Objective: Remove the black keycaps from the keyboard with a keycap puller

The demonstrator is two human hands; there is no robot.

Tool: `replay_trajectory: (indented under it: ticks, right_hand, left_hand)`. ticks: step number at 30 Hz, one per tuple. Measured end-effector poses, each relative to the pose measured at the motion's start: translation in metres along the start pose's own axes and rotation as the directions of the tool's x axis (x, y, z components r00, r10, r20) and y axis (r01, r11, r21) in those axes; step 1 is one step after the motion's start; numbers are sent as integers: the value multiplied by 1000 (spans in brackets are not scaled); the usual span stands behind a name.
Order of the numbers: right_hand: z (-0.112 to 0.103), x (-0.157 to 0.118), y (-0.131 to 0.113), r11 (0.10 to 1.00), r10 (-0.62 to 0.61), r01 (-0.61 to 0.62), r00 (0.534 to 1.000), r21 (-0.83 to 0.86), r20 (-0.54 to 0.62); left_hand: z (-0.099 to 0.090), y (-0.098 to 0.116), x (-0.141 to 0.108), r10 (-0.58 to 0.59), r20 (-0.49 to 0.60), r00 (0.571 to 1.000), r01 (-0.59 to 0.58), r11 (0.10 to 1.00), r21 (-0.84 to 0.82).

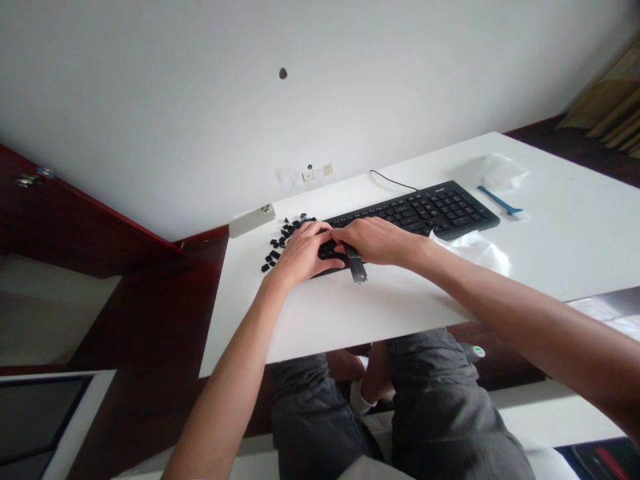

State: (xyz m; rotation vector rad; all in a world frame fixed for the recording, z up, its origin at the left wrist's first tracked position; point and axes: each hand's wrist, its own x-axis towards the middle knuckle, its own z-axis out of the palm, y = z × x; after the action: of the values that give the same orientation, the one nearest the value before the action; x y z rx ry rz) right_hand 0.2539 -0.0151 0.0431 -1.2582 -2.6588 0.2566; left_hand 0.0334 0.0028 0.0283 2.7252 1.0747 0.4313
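A black keyboard (440, 208) lies at a slant on the white table, and both hands cover its left end. My right hand (373, 239) is closed around a short, dark, flat-handled tool (356, 265). The handle sticks out toward me; its working end is hidden under my fingers, so its exact kind cannot be made out. My left hand (305, 252) rests over the keyboard's left edge, thumb and fingers apart, with its index fingertip against the right hand's fingers. Loose black keycaps (274, 255) lie scattered beside my left hand.
A phone (253, 220) lies at the table's back left edge. To the right are a blue brush (500, 200), crumpled white tissue (475, 252) and a clear plastic bag (503, 172). The keyboard's cable (393, 180) runs toward the wall. My legs are under the white table (320, 320).
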Motion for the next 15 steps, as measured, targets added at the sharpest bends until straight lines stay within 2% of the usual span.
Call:
replay_trajectory:
  ticks: [2, 5, 10, 15]
  right_hand:
    - [11, -7, -3, 999, 2, -4, 998, -33, -68]
    - [31, -15, -1, 998, -56, 57, 985, 2, -162]
    - [53, -17, 6, 990, -96, 125, 931, 60, -352]
    - [57, -14, 7, 987, -113, 148, 915, 61, -388]
  left_hand:
    - [1, -3, 1, 46, -5, 999, -47, 998, -42]
    - [4, -6, 2, 90, -2, 996, -90, 989, -120]
    - [6, -6, 2, 106, 17, 994, -99, 970, -224]
    - [1, -3, 1, 152, 49, 987, -138, 966, -221]
